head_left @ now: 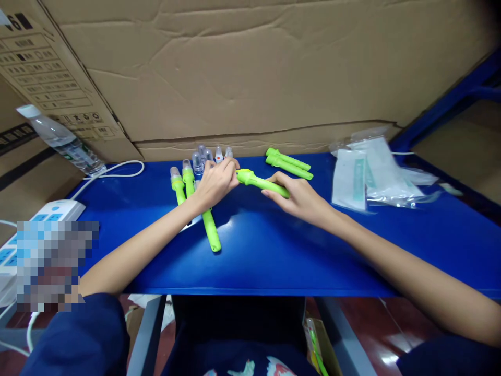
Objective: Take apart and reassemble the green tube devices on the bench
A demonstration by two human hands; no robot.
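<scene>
My right hand (299,196) is wrapped round a bright green plastic stick (260,183), which slants up toward the left. At the stick's yellow-ringed head, the fingers of my left hand (217,183) are curled closed; what they pinch is hidden. Under and beside my left hand lie several similar green sticks, one with its plain end (212,235) toward me. A clear cap (174,171) tops the leftmost one. Small clear domed caps (198,163) stand just behind my left hand, near a small clear piece with an orange mark (219,154).
Two green sticks (289,163) without clear caps lie at the back right. Farther right are clear plastic bags with white packets (350,177). A water bottle (62,141), a white cable and a power strip (58,211) occupy the left. Cardboard (242,68) walls the blue table (266,256) behind.
</scene>
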